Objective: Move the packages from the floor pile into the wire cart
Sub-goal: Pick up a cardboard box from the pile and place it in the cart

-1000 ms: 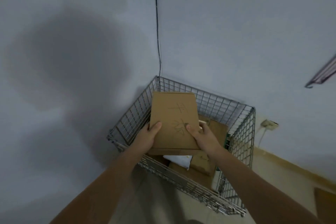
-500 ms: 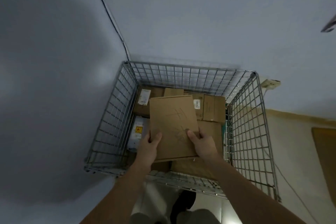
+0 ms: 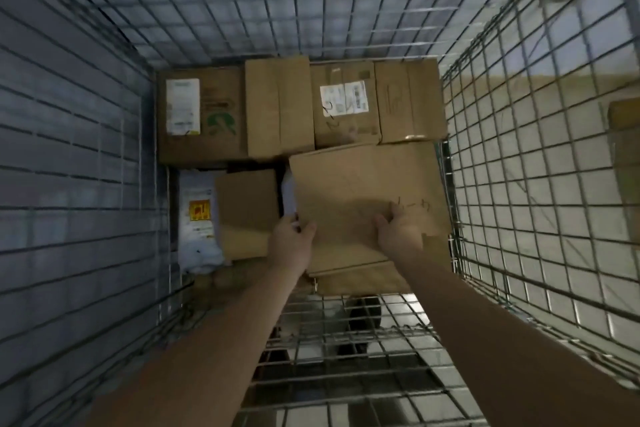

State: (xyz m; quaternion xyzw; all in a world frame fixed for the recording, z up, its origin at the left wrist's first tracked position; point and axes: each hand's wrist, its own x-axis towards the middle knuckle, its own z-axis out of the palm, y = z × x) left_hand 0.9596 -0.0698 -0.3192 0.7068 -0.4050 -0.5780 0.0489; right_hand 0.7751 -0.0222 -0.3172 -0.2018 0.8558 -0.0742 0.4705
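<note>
Cardboard package [image 3: 363, 198] held low inside the wire cart [image 3: 519, 156], both hands on its near edge.

Left hand [image 3: 292, 239] grips the near-left corner, thumb curled on top; right hand [image 3: 398, 232] grips the near-right edge, thumb on top. Package lies flat at the cart's right side, over another carton [image 3: 363, 279], its far edge at a row of four boxes [image 3: 301, 107] along the far wall. White mailer [image 3: 197, 218] and a small box [image 3: 247, 211] lie to its left.
</note>
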